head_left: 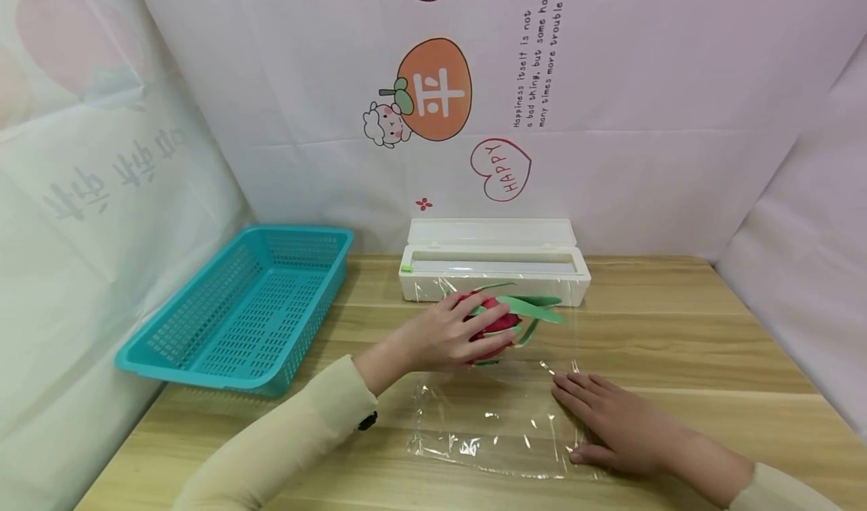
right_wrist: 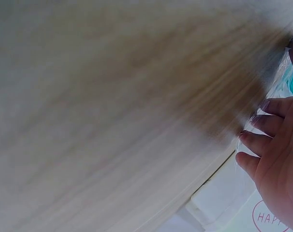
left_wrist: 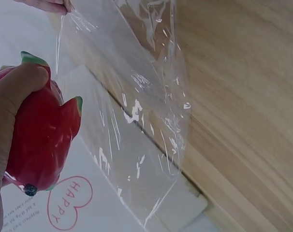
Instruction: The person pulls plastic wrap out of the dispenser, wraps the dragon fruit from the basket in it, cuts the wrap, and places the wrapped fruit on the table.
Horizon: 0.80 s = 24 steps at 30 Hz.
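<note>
My left hand (head_left: 452,336) grips a red dragon fruit (head_left: 503,323) with green leaf-like tips, held over a sheet of clear cling film (head_left: 497,413). In the left wrist view, the thumb lies across the glossy dragon fruit (left_wrist: 42,133), and wrinkled film (left_wrist: 129,92) stretches beside it. My right hand (head_left: 623,424) rests at the right edge of the film, fingers nearly straight and pointing left. Its fingertips touch down along the film's edge in the right wrist view, where the hand (right_wrist: 277,159) shows from the palm side.
Behind the dragon fruit stands a white cling film dispenser (head_left: 494,289) with its lid raised. A turquoise plastic basket (head_left: 308,319) sits at the left on the wooden table (head_left: 684,330). Printed white cloth (head_left: 609,180) hangs at the back and sides.
</note>
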Available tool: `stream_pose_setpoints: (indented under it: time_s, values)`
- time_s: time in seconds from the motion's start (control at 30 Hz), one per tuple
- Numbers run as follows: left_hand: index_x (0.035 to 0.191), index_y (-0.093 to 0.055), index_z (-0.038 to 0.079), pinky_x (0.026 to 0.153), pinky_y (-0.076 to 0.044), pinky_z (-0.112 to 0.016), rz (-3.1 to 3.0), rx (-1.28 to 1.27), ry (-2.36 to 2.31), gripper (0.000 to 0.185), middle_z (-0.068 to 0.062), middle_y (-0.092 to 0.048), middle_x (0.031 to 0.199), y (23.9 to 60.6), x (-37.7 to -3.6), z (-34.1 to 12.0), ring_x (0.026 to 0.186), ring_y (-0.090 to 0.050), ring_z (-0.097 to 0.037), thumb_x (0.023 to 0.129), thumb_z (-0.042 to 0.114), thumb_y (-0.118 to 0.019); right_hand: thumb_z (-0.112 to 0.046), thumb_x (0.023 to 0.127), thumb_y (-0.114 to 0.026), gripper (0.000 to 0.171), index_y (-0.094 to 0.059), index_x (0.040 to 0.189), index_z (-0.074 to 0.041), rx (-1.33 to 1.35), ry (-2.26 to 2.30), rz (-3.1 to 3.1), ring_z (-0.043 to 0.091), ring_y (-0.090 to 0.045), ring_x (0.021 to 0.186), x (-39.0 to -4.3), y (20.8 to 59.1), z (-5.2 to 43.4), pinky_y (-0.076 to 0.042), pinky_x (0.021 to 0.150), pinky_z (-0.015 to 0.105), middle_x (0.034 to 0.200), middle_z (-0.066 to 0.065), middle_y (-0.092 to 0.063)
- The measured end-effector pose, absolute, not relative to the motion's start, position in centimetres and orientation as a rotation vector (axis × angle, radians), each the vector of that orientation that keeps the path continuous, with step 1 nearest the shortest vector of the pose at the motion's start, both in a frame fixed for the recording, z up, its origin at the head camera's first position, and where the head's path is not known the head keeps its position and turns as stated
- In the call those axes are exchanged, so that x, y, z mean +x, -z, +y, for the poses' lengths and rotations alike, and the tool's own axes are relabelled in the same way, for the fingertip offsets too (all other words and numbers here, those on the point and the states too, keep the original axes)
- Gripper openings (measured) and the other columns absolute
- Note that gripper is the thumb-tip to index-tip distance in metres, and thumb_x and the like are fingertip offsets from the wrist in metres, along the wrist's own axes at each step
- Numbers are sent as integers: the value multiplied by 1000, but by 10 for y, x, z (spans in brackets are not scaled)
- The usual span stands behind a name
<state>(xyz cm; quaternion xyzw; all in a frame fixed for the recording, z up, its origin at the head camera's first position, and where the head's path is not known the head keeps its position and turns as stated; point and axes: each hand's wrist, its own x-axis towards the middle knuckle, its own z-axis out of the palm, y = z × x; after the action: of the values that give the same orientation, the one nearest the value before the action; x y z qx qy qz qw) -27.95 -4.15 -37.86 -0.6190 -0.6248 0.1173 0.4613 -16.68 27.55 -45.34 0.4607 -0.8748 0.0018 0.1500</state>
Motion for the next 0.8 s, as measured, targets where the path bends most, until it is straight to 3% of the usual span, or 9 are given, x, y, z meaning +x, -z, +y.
stream_pose_setpoints:
  time_s: [0.17,0.8]
  values:
    - [128,-59,20,83,-54,-45,-1516,-1552,-278,33,-14,-59,129,385,-283,-33,106,-62,-35,99,26,-47,-59,90,-57,77,-52,134,4,1318,-4,-2515,36,-50,124,-167,453,275,0,114,24,139,19,-51]
    - [136,-53,23,87,-51,-45,-1685,-1633,-403,38,-12,-51,138,399,-287,-24,115,-54,-31,100,31,-41,-59,90,-57,77,-52,134,4,1320,-11,-2511,37,-50,124,-167,454,275,-1,114,24,139,19,-50]
